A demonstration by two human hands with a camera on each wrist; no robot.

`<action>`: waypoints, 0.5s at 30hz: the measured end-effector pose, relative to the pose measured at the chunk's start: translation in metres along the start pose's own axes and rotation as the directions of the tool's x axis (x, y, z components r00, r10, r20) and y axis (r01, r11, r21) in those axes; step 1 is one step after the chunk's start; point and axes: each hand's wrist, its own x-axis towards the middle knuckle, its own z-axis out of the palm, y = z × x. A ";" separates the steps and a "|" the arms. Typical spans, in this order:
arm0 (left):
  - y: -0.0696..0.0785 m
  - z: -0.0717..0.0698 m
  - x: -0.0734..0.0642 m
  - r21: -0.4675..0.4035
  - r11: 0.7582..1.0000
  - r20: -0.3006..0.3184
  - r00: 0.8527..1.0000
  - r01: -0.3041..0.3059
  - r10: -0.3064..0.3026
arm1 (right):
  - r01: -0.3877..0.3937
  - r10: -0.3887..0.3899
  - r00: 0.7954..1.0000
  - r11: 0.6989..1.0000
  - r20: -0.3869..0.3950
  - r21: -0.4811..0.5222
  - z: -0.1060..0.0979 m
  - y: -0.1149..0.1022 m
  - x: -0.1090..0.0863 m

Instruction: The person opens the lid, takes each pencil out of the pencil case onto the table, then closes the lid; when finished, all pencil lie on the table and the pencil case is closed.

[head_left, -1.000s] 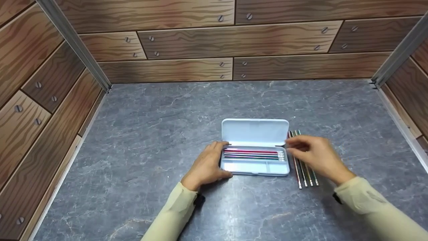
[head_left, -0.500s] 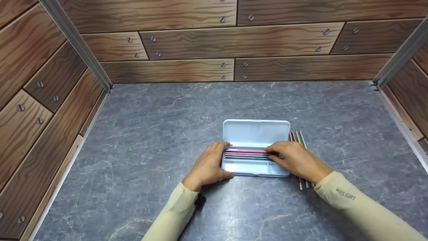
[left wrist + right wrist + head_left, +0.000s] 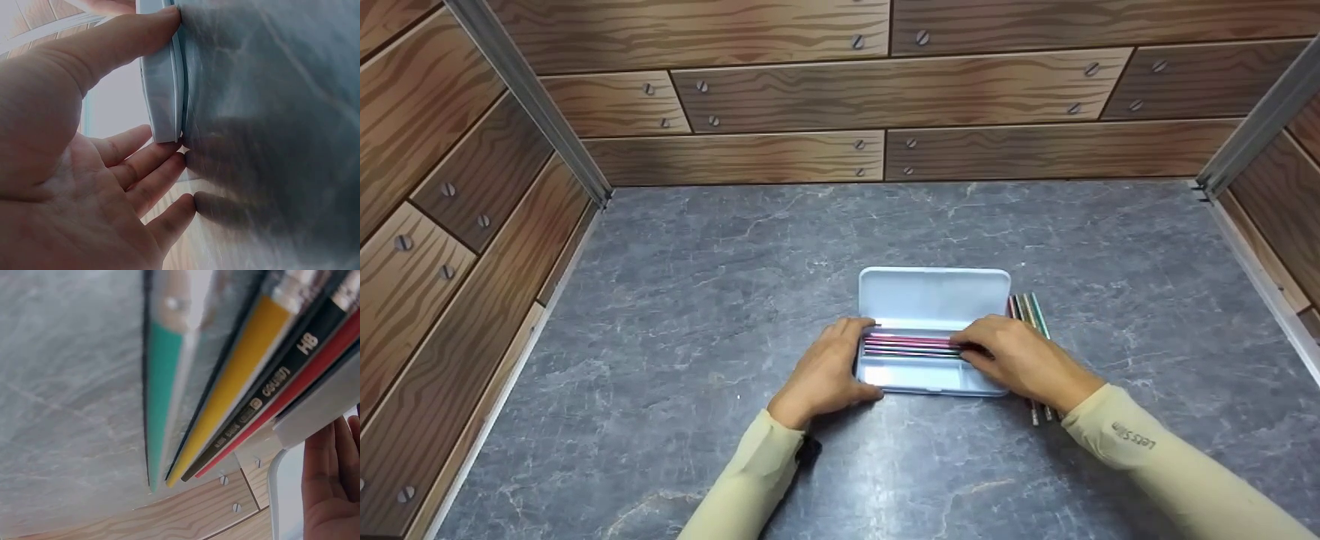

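A pale blue pencil case [image 3: 934,292] lies with its lid raised, several pencils [image 3: 907,345] side by side in its back compartment. My left hand [image 3: 825,367] holds the case's left end, thumb at the front edge and fingers at the back corner. In the left wrist view the thumb [image 3: 129,42] lies along the case's front wall [image 3: 160,90]. My right hand [image 3: 1020,360] reaches over the case's right end and pinches the pencils there, its fingers hiding their eraser ends. The front compartment shows bare plastic.
Several loose pencils lie beside the case's right end, partly under my right wrist; the right wrist view shows a green pencil [image 3: 163,377], a yellow one [image 3: 244,360], a black one [image 3: 270,385] and a red one [image 3: 320,363]. Wood-patterned walls [image 3: 780,157] border the grey marbled tabletop [image 3: 720,255].
My right hand has moved left from above the loose pencils onto those in the case. Those pencils have shifted slightly, showing more pink. My left hand stays at the case's left end.
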 end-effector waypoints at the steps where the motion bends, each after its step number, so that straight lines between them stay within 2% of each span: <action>1: 0.000 0.000 0.000 0.001 1.000 0.001 1.000 -0.001 0.001 | -0.001 0.001 1.000 1.000 0.013 0.000 -0.001 0.000 0.000; 8: 0.001 -0.001 -0.001 0.000 1.000 -0.011 1.000 -0.006 0.006 | -0.006 0.003 0.996 0.999 0.084 0.034 -0.009 -0.003 0.004; 15: 0.000 0.000 0.000 -0.004 1.000 -0.005 1.000 -0.010 0.010 | -0.040 0.034 0.993 0.998 0.115 0.055 -0.010 -0.005 0.005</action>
